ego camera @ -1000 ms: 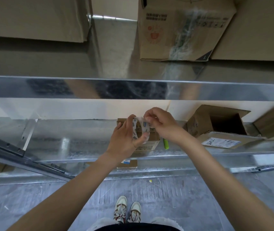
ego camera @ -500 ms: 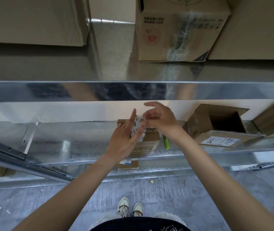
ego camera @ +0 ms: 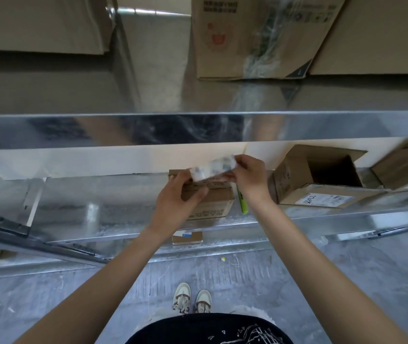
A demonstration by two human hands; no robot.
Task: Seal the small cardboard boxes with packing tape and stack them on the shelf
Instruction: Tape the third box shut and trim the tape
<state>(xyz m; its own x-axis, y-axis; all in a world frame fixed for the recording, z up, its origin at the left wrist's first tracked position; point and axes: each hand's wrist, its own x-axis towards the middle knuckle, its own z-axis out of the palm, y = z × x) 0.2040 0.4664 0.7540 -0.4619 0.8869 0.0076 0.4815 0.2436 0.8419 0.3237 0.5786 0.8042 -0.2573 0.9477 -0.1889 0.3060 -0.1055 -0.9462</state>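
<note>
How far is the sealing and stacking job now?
Done: nothing looks sealed or stacked. In hand: both the left hand and right hand hold the tape roll above a small box. Left: tape it, then the open box, and stack.

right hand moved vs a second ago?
Yes. The right hand, pinching the tape, has pulled right, away from the left hand, judged against the small box under both.

Likely a storeroom (warehouse-like), metal shelving [ego camera: 198, 127], stacked cardboard boxes [ego camera: 255, 36], concrete floor [ego camera: 347, 281]
</note>
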